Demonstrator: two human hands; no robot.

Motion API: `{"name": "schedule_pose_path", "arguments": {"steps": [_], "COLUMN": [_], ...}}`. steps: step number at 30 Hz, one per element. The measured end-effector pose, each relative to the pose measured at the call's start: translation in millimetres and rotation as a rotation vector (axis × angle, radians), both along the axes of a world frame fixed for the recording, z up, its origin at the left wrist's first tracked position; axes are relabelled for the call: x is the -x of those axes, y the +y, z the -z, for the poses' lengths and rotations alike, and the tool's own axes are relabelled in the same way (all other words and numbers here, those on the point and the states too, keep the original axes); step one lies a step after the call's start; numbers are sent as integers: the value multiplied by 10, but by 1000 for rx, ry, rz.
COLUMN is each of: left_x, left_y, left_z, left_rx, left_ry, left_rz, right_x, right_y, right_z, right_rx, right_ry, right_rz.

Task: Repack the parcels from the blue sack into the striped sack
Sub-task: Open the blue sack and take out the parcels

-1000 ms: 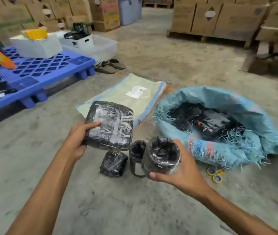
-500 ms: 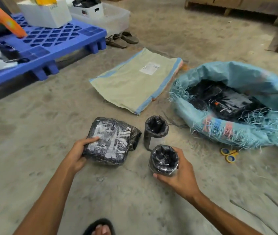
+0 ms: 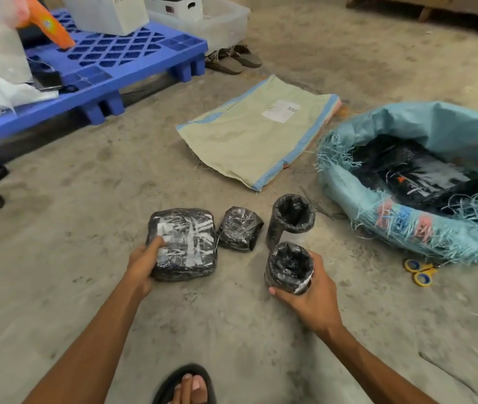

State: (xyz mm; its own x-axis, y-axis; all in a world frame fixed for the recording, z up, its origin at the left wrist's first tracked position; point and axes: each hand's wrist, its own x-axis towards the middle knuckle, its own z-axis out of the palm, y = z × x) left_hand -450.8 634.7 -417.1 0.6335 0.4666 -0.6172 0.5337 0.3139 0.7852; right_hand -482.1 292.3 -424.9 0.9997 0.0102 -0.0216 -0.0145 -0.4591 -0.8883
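Both parcels were held up off the floor a second ago; now they are down at floor level with the others. The left hand point(image 3: 144, 263) grips the near edge of the flat square parcel point(image 3: 185, 243), thumb on top. The right hand point(image 3: 310, 293) wraps its fingers round the upright cylindrical parcel point(image 3: 288, 266), just in front of a second cylinder point(image 3: 291, 217). A small wrapped bundle point(image 3: 239, 228) sits between the flat parcel and the second cylinder. So the parcels look staged in a row rather than packed: the striped sack point(image 3: 258, 132) lies flat and unopened beyond them, while the blue sack point(image 3: 436, 126) on the right has more black parcels in its frayed mouth (unloading seems unfinished). The striped sack carries a white label point(image 3: 281, 111), its print too small to read; white label patches under the flat parcel's wrap are illegible, and the dark lettering on the white box point(image 3: 109, 10) on the blue pallet point(image 3: 115, 53) is too blurred to make out
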Motion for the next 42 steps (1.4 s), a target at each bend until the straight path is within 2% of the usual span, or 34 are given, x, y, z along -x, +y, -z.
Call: {"name": "schedule_pose_path", "arguments": {"steps": [4, 8, 10, 13, 15, 17, 20, 23, 26, 28, 30, 32, 36, 40, 41, 42], "left_x": [-159, -305, -487, -882, -1122, -1321, -1516, -1643, -1769, -1875, -1990, -2110, -2426, -2692, -2729, -2754], "left_y": [-46, -177, -385, -940, -1430, -2001, -2823, -3480, -3931, -4124, -4235, -4298, -4409, -4515, -4523, -4529], "left_z": [22, -105, -312, -777, -1100, -1401, -1719, -1765, -1507, -1253, -1018, -830, -505, -236, -174, -123], "left_rx": [-348, -943, -1091, -1070, -1049, -1011, -853, -760, -784, -885, -988, -1066, -1219, -1218, -1210, -1209], "left_ry": [77, 245, 140, -206, -451, -658, -794, -746, -618, -518, -441, -377, -192, -24, -17, -24], "left_rz": [139, 300, 333, 353, 444, 572, 775, 1014, 1192, 1245, 1253, 1242, 1227, 1295, 1297, 1289], "right_x": [-69, 7, 26, -246, -598, -991, -1460, -1719, -1905, -1997, -2047, -2135, -2453, -3241, -3285, -3176], "right_y": [62, -90, -264, -639, -965, -1350, -1923, -2342, -2617, -2706, -2700, -2701, -2753, -3380, -3361, -3178], "right_z": [16, -151, -348, -774, -1108, -1417, -1697, -1771, -1518, -1203, -958, -791, -550, 868, 970, 775], "right_rx": [24, 191, 272, 379, 444, 515, 583, 619, 497, 186, -117, -286, -552, -679, -680, -672], "right_ry": [14, -9, -101, -339, -473, -529, -427, -226, 75, 321, 449, 516, 552, 541, 521, 480], "right_rz": [0, -64, -93, -73, 4, 133, 252, 265, 358, 441, 541, 673, 770, 1017, 1081, 1108]}}
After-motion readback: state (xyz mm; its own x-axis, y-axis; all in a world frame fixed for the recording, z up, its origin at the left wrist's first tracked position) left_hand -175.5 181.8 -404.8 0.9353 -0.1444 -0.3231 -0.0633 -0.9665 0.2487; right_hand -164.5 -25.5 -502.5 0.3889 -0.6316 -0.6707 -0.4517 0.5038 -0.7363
